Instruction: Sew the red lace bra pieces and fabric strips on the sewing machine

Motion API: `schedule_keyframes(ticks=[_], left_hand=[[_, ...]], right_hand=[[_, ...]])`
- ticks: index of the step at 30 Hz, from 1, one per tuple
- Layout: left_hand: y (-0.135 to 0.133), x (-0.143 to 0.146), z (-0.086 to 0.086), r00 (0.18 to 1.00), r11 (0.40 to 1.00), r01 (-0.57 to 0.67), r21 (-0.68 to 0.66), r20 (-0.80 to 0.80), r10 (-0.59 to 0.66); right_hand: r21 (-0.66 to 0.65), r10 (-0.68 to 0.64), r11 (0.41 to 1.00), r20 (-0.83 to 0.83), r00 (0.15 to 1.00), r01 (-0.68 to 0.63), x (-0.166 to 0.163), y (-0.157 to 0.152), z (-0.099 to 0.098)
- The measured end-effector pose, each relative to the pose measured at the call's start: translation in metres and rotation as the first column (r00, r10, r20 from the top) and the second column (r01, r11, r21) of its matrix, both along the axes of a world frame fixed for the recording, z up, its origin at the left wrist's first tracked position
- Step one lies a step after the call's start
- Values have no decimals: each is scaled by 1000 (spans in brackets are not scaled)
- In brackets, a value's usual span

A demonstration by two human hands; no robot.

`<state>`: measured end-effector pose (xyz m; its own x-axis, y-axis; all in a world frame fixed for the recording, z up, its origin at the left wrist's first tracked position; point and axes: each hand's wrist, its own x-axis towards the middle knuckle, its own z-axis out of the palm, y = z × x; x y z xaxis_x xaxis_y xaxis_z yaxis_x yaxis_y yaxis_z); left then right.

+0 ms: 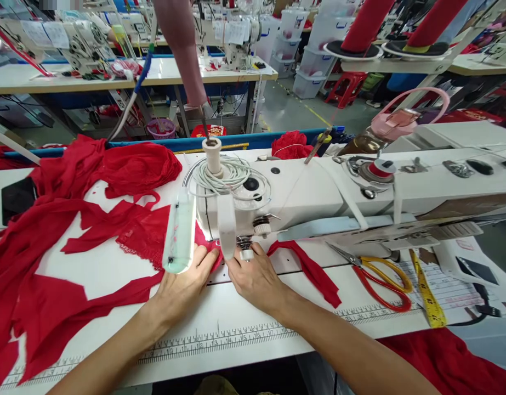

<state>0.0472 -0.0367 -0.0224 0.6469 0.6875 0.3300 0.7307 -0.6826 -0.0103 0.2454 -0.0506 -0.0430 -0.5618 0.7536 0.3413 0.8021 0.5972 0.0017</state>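
Note:
Under the head of a white sewing machine (273,186), both hands meet at the needle area, partly covered by its parts. My left hand (185,280) presses its closed fingers onto a piece of red fabric (215,262) left of the needle. On the other side, my right hand (255,280) has its fingers bent together at the fabric, the tips partly hidden by the presser parts. A red fabric strip (314,269) trails out to the right of these fingers. Red lace (143,238) and joined red pieces lie left of my left hand.
Scissors (380,280) with red and yellow handles lie at right, beside a yellow tape measure (427,291). A bundle of red fabric (140,164) sits at the back left. A printed ruler (220,340) runs along the table's front edge. Red thread cones (365,24) stand above.

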Motion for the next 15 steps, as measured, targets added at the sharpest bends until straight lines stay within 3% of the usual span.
schedule_keyframes(ticks=[7,15], left_hand=[[-3,-1,-3,982,993,9,-120,190,14],[-4,-4,-15,996,992,-1,-130,93,13]], right_hand=[[-45,-11,999,5,1000,11,1,-1,5],[25,7,1000,-106,994,-4,6,2,-3]])
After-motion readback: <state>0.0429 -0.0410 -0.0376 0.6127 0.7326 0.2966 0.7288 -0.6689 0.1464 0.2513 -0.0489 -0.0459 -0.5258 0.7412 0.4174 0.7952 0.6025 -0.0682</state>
